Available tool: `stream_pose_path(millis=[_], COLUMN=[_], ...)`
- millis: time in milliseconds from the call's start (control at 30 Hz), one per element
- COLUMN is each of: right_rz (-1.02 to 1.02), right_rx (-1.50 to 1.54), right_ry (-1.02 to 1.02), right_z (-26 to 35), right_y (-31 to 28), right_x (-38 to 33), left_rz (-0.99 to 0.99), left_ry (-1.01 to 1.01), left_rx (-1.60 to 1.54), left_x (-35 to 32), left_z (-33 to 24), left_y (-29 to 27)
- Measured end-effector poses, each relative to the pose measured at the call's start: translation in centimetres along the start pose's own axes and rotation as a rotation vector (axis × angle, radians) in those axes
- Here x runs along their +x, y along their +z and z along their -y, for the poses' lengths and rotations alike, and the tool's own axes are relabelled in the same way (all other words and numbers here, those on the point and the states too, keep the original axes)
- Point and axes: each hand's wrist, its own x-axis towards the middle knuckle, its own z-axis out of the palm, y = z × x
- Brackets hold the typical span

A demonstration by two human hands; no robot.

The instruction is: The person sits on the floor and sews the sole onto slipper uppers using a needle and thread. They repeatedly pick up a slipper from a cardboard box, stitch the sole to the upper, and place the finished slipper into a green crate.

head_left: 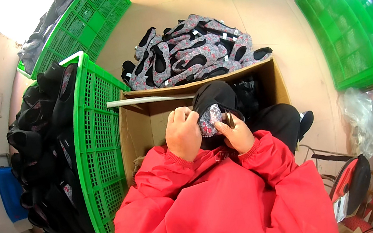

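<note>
In front of my lap I hold a fabric shoe upper [207, 121], grey with a pink floral print and a black lining. My left hand [183, 133] is closed, pinching its left edge between thumb and bent fingers. My right hand [236, 133] grips the other side, the thumb pressed onto the floral cloth. Between the right fingers sticks up a slim dark metal tool [229, 119], which looks like thread snips; its blades are partly hidden. Beyond my knees, a heap of similar floral uppers [186, 56] lies behind the cardboard box.
An open cardboard box [282, 80] stands around my legs, a white strip [144, 100] across its left corner. Close on my left is a green crate [102, 146] filled with black uppers [54, 189]. More green crates [346, 33] stand right and far. Clear plastic [361, 123] hangs at right.
</note>
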Motion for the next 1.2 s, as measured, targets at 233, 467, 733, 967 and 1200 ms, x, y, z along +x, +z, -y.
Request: stream_pose_path(millis=[233, 467, 733, 967, 1200], right_rz=[-0.045, -0.107, -0.203, -0.151, -0.089], right_rx=[0.029, 0.006, -0.821, -0.829, -0.787], right_ry=[-0.074, -0.067, -0.289, -0.175, -0.248], right_z=[-2.1, 4.3, 2.7, 1.3, 1.0], right_y=[-0.7, -2.1, -5.5, -3.8, -2.4], right_x=[1.2, -1.2, 0.6, 1.3, 1.0], left_rz=[0.309, 0.258, 0.252, 0.154, 0.172], left_ry=[0.007, 0.084, 0.094, 0.066, -0.040], left_rx=[-0.076, 0.072, 0.033, 0.103, 0.119], left_x=[-0.3, -1.2, -1.7, -2.1, -0.2], left_z=[-1.4, -1.8, -1.9, 0.3, 5.0], left_y=[-1.5, -0.6, 0.8, 3.5, 6.9])
